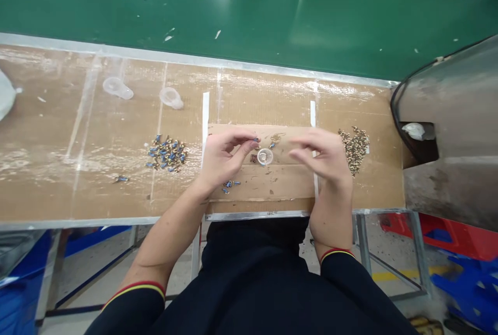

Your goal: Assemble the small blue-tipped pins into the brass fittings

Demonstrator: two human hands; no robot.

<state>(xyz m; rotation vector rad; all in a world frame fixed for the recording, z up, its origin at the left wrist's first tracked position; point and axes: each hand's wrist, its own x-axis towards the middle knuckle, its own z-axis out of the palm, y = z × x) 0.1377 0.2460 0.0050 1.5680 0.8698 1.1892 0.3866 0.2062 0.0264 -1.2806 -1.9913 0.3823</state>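
My left hand [227,157] pinches a small blue and brass part [257,139] between thumb and fingertips, left of a small clear cup [265,156]. My right hand [319,153] is to the right of the cup, blurred by motion; whether its fingertips hold anything is not visible. Another blue part [272,145] lies just above the cup on a cardboard sheet [288,182]. A few more blue parts [230,184] lie below my left hand. At the left is a pile of blue and brass parts [167,153]; at the right, a pile of brass-coloured pieces [355,148].
Two clear plastic containers [170,97] [118,87] stand at the back left of the cardboard-covered table [105,184]. One stray blue part [122,179] lies at the left. A metal housing [459,117] with a black cable borders the right end; a green surface [252,13] runs behind.
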